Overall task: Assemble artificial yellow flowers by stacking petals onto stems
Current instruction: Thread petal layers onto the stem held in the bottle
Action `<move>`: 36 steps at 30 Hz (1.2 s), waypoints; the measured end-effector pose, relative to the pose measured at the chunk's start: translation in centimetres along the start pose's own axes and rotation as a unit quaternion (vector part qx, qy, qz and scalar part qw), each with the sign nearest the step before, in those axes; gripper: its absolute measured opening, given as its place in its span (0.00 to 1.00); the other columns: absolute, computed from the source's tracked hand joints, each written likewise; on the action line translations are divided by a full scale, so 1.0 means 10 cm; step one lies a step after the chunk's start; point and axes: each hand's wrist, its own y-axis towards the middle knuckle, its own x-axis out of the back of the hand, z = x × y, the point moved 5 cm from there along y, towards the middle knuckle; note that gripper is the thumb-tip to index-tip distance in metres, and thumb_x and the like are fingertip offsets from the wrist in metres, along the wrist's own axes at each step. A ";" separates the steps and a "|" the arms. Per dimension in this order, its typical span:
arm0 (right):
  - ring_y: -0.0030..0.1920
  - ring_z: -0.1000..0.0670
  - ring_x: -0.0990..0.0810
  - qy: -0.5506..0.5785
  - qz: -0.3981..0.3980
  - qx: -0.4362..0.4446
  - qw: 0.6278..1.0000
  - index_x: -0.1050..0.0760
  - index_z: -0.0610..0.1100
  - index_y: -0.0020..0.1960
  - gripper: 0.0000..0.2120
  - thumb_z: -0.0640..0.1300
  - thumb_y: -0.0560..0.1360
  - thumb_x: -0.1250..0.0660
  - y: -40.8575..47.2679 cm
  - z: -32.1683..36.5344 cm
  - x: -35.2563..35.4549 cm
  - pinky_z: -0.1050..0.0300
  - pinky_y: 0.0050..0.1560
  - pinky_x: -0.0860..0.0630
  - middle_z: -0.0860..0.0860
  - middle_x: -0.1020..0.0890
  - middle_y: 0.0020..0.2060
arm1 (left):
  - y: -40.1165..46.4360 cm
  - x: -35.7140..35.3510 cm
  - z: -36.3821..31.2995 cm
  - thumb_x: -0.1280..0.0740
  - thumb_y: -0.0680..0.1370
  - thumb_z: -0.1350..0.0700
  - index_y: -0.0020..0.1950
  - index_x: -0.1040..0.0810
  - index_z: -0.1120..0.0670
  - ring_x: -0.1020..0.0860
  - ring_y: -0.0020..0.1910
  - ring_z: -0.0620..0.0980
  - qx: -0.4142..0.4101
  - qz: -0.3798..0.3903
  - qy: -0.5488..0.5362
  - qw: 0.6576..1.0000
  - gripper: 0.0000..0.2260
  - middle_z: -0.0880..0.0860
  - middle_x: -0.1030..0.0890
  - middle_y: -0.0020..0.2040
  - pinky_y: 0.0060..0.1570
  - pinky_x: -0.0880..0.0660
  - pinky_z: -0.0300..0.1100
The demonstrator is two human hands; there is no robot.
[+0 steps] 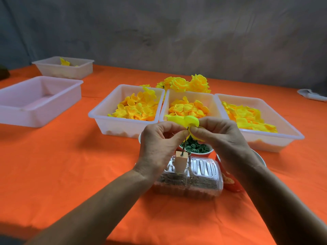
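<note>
A thin dark stem (184, 145) stands upright in a small wooden block (180, 162) on top of a clear plastic box (203, 175). Yellow petals (184, 120) sit at the stem's top. My left hand (159, 145) pinches the petals from the left with thumb and fingers. From the right, my right hand (219, 135) pinches them too. Three white trays hold loose yellow petals: left (136, 107), middle (188, 108), right (247, 117). Finished yellow flowers (187, 84) lie behind the trays.
A red cup of green rings (196, 148) stands behind the stem. A red packet (230, 181) leans by my right wrist. An empty white tray (35, 101) and another with a few petals (65, 66) sit at far left on the orange tablecloth (70, 165).
</note>
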 end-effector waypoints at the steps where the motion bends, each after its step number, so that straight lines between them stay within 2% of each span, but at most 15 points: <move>1: 0.33 0.58 0.24 0.005 0.003 -0.008 1.000 0.18 0.44 0.39 0.03 0.40 0.69 0.31 0.00 -0.01 0.00 0.69 0.35 0.28 0.53 0.19 0.30 | 0.00 0.00 0.00 0.25 0.70 0.61 0.39 0.16 0.54 0.20 0.36 0.46 0.003 0.001 -0.005 1.000 0.03 0.56 0.16 0.37 0.34 0.25 0.32; 4: 0.34 0.57 0.24 0.003 0.009 -0.015 1.000 0.18 0.45 0.39 0.03 0.43 0.68 0.31 0.00 -0.03 0.01 0.69 0.36 0.28 0.52 0.19 0.31 | 0.00 -0.01 0.01 0.25 0.70 0.61 0.42 0.16 0.56 0.18 0.39 0.49 0.011 0.002 -0.011 1.000 0.02 0.57 0.15 0.39 0.37 0.23 0.35; 8: 0.36 0.55 0.23 0.017 0.018 -0.001 1.000 0.18 0.43 0.39 0.03 0.41 0.68 0.30 0.01 -0.03 0.00 0.66 0.38 0.27 0.50 0.18 0.33 | -0.01 0.00 0.00 0.26 0.71 0.60 0.44 0.16 0.57 0.17 0.40 0.50 0.013 0.007 -0.007 1.000 0.03 0.55 0.15 0.39 0.38 0.23 0.35; 11: 0.36 0.53 0.22 -0.103 -0.006 0.077 0.992 0.17 0.44 0.40 0.05 0.35 0.70 0.28 0.01 0.06 0.03 0.60 0.40 0.25 0.48 0.17 0.35 | -0.01 -0.01 -0.02 0.25 0.70 0.59 0.41 0.16 0.56 0.21 0.34 0.41 0.016 0.010 -0.011 1.000 0.02 0.50 0.16 0.35 0.33 0.26 0.31; 13: 0.36 0.52 0.20 -0.239 -0.021 0.159 0.958 0.17 0.42 0.42 0.05 0.33 0.70 0.28 0.00 0.15 0.03 0.57 0.39 0.23 0.48 0.17 0.36 | -0.01 0.00 -0.03 0.25 0.69 0.58 0.39 0.17 0.54 0.25 0.31 0.39 0.022 0.009 -0.018 1.000 0.02 0.48 0.19 0.31 0.31 0.28 0.31; 16: 0.38 0.53 0.19 -0.351 -0.017 0.256 0.900 0.17 0.37 0.43 0.03 0.36 0.69 0.29 -0.04 0.29 -0.01 0.59 0.39 0.23 0.48 0.17 0.39 | -0.03 0.02 -0.04 0.24 0.68 0.61 0.40 0.17 0.52 0.25 0.31 0.43 0.011 -0.001 -0.015 1.000 0.05 0.53 0.19 0.34 0.30 0.27 0.32; 18: 0.38 0.51 0.18 -0.391 0.000 0.295 0.872 0.17 0.36 0.43 0.04 0.36 0.70 0.30 -0.07 0.33 -0.05 0.58 0.39 0.23 0.46 0.16 0.39 | -0.03 0.07 -0.10 0.23 0.68 0.61 0.43 0.19 0.51 0.25 0.34 0.45 -0.044 -0.036 0.081 0.995 0.09 0.54 0.20 0.38 0.32 0.27 0.33; 20: 0.37 0.48 0.18 -0.413 0.012 0.314 0.855 0.18 0.35 0.43 0.05 0.36 0.72 0.31 -0.08 0.36 -0.06 0.55 0.38 0.24 0.45 0.17 0.40 | -0.01 0.12 -0.24 0.24 0.67 0.65 0.51 0.22 0.51 0.24 0.41 0.46 -0.139 -0.065 0.187 0.970 0.17 0.51 0.23 0.48 0.39 0.27 0.34; 21: 0.37 0.47 0.18 -0.422 0.017 0.319 0.849 0.18 0.35 0.43 0.05 0.36 0.72 0.32 -0.08 0.37 -0.07 0.54 0.37 0.24 0.44 0.17 0.40 | 0.01 0.12 -0.30 0.26 0.67 0.68 0.54 0.22 0.52 0.24 0.47 0.47 -0.193 -0.054 0.222 0.954 0.19 0.51 0.24 0.53 0.44 0.26 0.36; 23: 0.36 0.46 0.18 -0.439 0.024 0.331 0.835 0.18 0.35 0.43 0.07 0.36 0.74 0.33 -0.07 0.39 -0.07 0.52 0.36 0.24 0.44 0.17 0.40 | 0.02 0.10 -0.38 0.28 0.68 0.66 0.54 0.18 0.55 0.26 0.55 0.53 -0.277 -0.012 0.276 0.920 0.15 0.54 0.24 0.59 0.53 0.28 0.41; 26: 0.36 0.43 0.19 -0.477 0.021 0.364 0.799 0.18 0.35 0.42 0.07 0.36 0.74 0.33 -0.09 0.41 -0.10 0.50 0.34 0.24 0.43 0.17 0.39 | 0.02 0.10 -0.41 0.27 0.69 0.61 0.45 0.15 0.58 0.25 0.53 0.59 -0.350 -0.006 0.332 0.876 0.06 0.56 0.20 0.56 0.53 0.29 0.46; 29: 0.35 0.42 0.19 -0.526 0.000 0.406 0.748 0.18 0.35 0.41 0.04 0.34 0.73 0.32 -0.13 0.40 -0.12 0.49 0.34 0.24 0.42 0.18 0.38 | -0.04 0.10 -0.40 0.27 0.71 0.61 0.41 0.16 0.60 0.24 0.50 0.59 -0.417 -0.032 0.375 0.827 0.02 0.56 0.18 0.50 0.49 0.27 0.53; 33: 0.34 0.43 0.20 -0.565 -0.047 0.448 0.691 0.19 0.36 0.40 0.04 0.33 0.72 0.31 -0.21 0.36 -0.15 0.52 0.35 0.25 0.43 0.18 0.38 | -0.16 0.06 -0.35 0.33 0.76 0.61 0.39 0.16 0.61 0.26 0.49 0.56 -0.478 -0.055 0.414 0.773 0.08 0.57 0.17 0.46 0.48 0.28 0.50; 36: 0.33 0.44 0.20 -0.568 -0.086 0.457 0.679 0.19 0.36 0.39 0.06 0.34 0.74 0.32 -0.24 0.32 -0.16 0.53 0.35 0.25 0.43 0.17 0.38 | -0.19 0.04 -0.34 0.31 0.76 0.62 0.40 0.16 0.61 0.26 0.48 0.55 -0.500 -0.067 0.434 0.746 0.07 0.57 0.17 0.45 0.49 0.29 0.49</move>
